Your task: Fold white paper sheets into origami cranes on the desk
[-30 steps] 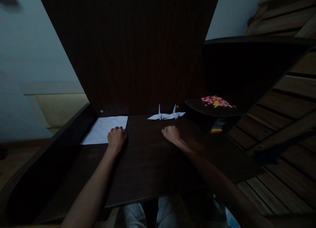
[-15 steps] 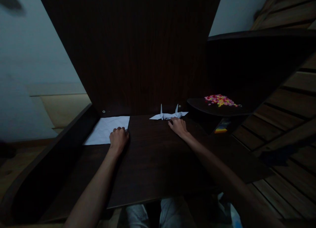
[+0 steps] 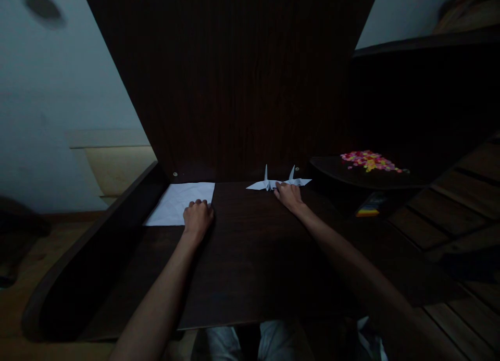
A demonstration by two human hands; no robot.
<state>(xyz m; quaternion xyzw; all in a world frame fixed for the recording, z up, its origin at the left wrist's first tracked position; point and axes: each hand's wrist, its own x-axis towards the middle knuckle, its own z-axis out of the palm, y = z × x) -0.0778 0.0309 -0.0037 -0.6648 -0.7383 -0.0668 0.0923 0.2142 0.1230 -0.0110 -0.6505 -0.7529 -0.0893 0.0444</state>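
My left hand [image 3: 198, 216] rests in a loose fist over the right edge of a white sheet of paper [image 3: 167, 204], which lies flat with faint creases. Two folded white paper cranes stand side by side at the back of the desk, their pointed necks upright. The left crane [image 3: 259, 185] stands free of my hands. At the right crane [image 3: 302, 182], my right hand [image 3: 289, 195] has its fingers bent against the front and covers part of the paper. Dim light hides the exact fingertip contact.
A dark wooden desk [image 3: 234, 267] has a tall back panel [image 3: 234, 90] and a raised left side. On the right, a rounded shelf [image 3: 332, 171] bears a pile of small pink, red and yellow pieces [image 3: 369, 160]. A yellow-edged item [image 3: 367, 212] sits under it.
The view has shifted so that things appear farther right. My right fingers now overlap the right crane more. My left hand stays on the paper's edge.
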